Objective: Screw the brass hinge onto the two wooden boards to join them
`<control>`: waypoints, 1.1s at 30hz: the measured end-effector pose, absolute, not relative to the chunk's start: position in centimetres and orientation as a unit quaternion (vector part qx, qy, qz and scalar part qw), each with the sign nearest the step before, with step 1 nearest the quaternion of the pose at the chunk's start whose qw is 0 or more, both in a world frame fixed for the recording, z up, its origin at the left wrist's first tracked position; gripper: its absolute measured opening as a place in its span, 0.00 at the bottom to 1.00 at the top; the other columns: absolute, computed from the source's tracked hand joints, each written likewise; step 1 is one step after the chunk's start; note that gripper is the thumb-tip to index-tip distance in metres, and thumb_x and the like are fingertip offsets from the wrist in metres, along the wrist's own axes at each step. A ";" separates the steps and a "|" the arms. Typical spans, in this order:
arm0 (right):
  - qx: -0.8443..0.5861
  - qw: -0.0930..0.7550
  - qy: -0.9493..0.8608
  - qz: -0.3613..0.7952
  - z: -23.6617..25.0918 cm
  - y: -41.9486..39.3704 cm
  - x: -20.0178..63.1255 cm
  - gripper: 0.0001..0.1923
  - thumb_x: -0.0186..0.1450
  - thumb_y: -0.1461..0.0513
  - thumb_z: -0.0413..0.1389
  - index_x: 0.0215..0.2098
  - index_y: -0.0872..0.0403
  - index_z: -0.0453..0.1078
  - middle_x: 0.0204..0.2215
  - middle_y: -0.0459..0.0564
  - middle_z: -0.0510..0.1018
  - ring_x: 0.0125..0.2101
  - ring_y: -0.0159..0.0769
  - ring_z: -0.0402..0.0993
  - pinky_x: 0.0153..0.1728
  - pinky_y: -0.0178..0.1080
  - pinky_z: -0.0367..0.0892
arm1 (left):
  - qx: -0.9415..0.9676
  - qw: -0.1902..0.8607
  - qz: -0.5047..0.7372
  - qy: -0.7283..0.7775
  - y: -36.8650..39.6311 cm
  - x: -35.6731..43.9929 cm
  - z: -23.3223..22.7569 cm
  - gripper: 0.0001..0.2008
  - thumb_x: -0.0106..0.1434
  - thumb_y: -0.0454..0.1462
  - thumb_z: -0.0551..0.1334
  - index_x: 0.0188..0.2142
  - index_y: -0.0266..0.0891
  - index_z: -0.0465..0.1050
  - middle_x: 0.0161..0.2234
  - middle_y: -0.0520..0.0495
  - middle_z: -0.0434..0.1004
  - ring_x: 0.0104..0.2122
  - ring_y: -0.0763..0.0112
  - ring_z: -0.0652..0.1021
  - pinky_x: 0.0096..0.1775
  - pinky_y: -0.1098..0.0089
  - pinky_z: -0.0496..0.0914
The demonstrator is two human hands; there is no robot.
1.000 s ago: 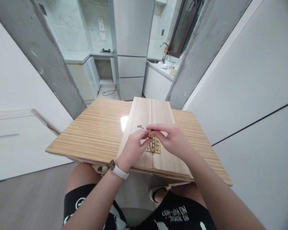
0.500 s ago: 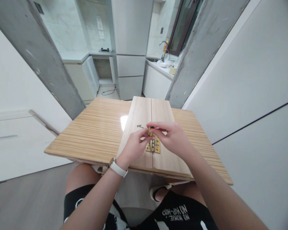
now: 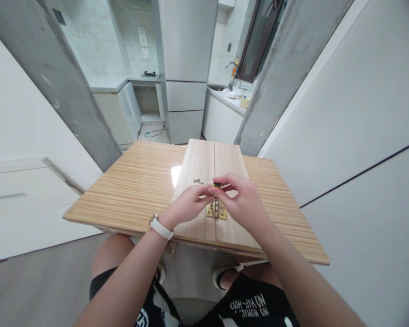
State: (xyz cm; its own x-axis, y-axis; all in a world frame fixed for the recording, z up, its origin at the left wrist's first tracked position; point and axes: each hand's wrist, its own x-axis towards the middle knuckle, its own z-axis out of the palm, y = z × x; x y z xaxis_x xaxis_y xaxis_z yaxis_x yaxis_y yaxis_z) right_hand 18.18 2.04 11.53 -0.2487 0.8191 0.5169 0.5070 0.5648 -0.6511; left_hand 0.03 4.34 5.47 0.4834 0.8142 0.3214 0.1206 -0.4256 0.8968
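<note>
In the head view, a brass hinge [image 3: 221, 212] lies open across the seam between two pale wooden boards [image 3: 199, 159]. Just above its far end, my right hand [image 3: 243, 197] pinches a small yellow-and-black screwdriver [image 3: 217, 185], its short handle upright between thumb and fingers. My left hand [image 3: 191, 202], with a white-strapped watch on the wrist, has its fingertips closed right beside the tool's lower end. Whatever they grip is hidden by the fingers. Several loose screws [image 3: 198, 181] rest on the left board, beyond my left hand.
Both boards lie on a striped wooden table [image 3: 122, 190], whose near edge is above my knees. A white wall panel [image 3: 368, 150] stands close on the right. Beyond the table are a fridge [image 3: 186, 41] and a sink counter with a faucet [image 3: 231, 75].
The screwdriver has turned from tilted to more upright, with my right fingers now around its top. My left wrist has shifted slightly left and up.
</note>
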 end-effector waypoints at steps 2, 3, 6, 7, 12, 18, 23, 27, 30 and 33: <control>-0.441 0.436 -0.768 0.160 11.3 1.7 18.0 0.05 0.68 0.60 0.65 0.42 0.52 0.78 0.38 0.50 0.84 0.36 0.39 0.82 0.39 0.42 0.76 | 0.722 0.439 0.424 0.327 3.6 0.5 5.2 0.10 0.69 0.33 0.65 0.49 0.38 0.81 0.48 0.42 0.84 0.48 0.61 0.82 0.50 0.65 0.77; -0.446 0.434 -0.768 0.151 11.2 1.5 17.9 0.05 0.69 0.60 0.65 0.41 0.52 0.77 0.38 0.50 0.83 0.36 0.40 0.82 0.39 0.42 0.76 | 0.708 0.438 0.440 0.337 3.2 0.8 5.0 0.10 0.68 0.34 0.66 0.49 0.38 0.81 0.48 0.42 0.84 0.48 0.61 0.83 0.49 0.66 0.78; -0.460 0.438 -0.762 0.125 10.9 1.1 17.4 0.05 0.69 0.59 0.64 0.39 0.52 0.75 0.37 0.50 0.82 0.37 0.40 0.81 0.39 0.42 0.74 | 0.648 0.426 0.505 0.379 1.8 2.2 4.7 0.11 0.68 0.35 0.66 0.50 0.38 0.81 0.49 0.42 0.84 0.46 0.62 0.83 0.46 0.67 0.80; -0.464 0.443 -0.758 0.116 10.8 0.9 17.2 0.05 0.69 0.59 0.64 0.39 0.52 0.75 0.37 0.50 0.82 0.36 0.40 0.80 0.39 0.42 0.73 | 0.629 0.417 0.528 0.390 1.4 2.7 4.7 0.12 0.68 0.35 0.66 0.50 0.38 0.81 0.48 0.42 0.85 0.45 0.63 0.84 0.46 0.68 0.80; -0.476 0.458 -0.745 0.093 10.9 0.8 16.9 0.07 0.69 0.60 0.63 0.35 0.52 0.71 0.33 0.49 0.78 0.35 0.39 0.77 0.37 0.41 0.70 | 0.611 0.362 0.552 0.437 0.3 3.8 4.3 0.10 0.71 0.35 0.63 0.47 0.37 0.83 0.40 0.44 0.86 0.38 0.65 0.83 0.41 0.71 0.77; -0.402 0.428 -0.759 0.283 12.8 3.6 17.5 0.13 0.64 0.54 0.67 0.33 0.53 0.72 0.32 0.47 0.79 0.34 0.36 0.76 0.37 0.39 0.70 | 0.654 0.337 0.529 0.424 1.4 3.0 4.1 0.08 0.69 0.37 0.66 0.38 0.35 0.84 0.32 0.47 0.85 0.32 0.68 0.80 0.35 0.72 0.72; -0.265 0.365 -0.737 0.504 13.5 6.1 16.9 0.16 0.67 0.51 0.65 0.32 0.56 0.75 0.27 0.48 0.79 0.28 0.32 0.74 0.30 0.35 0.69 | 0.670 0.393 0.487 0.398 2.6 2.3 3.7 0.08 0.67 0.39 0.69 0.39 0.35 0.85 0.33 0.46 0.86 0.34 0.65 0.81 0.37 0.70 0.74; -0.204 0.245 -0.746 0.585 13.4 7.3 16.5 0.24 0.67 0.47 0.64 0.24 0.57 0.75 0.19 0.46 0.76 0.20 0.28 0.68 0.21 0.32 0.61 | 0.680 0.427 0.466 0.373 4.0 1.0 3.6 0.12 0.66 0.41 0.70 0.32 0.34 0.83 0.34 0.44 0.86 0.38 0.61 0.83 0.41 0.67 0.77; -0.202 0.205 -0.743 0.604 13.3 7.7 16.2 0.27 0.67 0.44 0.63 0.22 0.57 0.74 0.13 0.42 0.69 0.15 0.25 0.59 0.16 0.31 0.50 | 0.693 0.467 0.450 0.314 4.9 0.4 3.6 0.12 0.68 0.42 0.68 0.36 0.35 0.85 0.39 0.42 0.87 0.42 0.60 0.84 0.46 0.64 0.78; -0.228 0.228 -0.734 0.597 13.2 7.6 15.6 0.32 0.67 0.42 0.62 0.16 0.56 0.67 0.11 0.41 0.65 0.14 0.24 0.55 0.16 0.33 0.47 | 0.677 0.491 0.449 0.315 5.2 0.3 3.2 0.13 0.67 0.44 0.69 0.37 0.34 0.84 0.38 0.41 0.87 0.41 0.59 0.84 0.44 0.64 0.78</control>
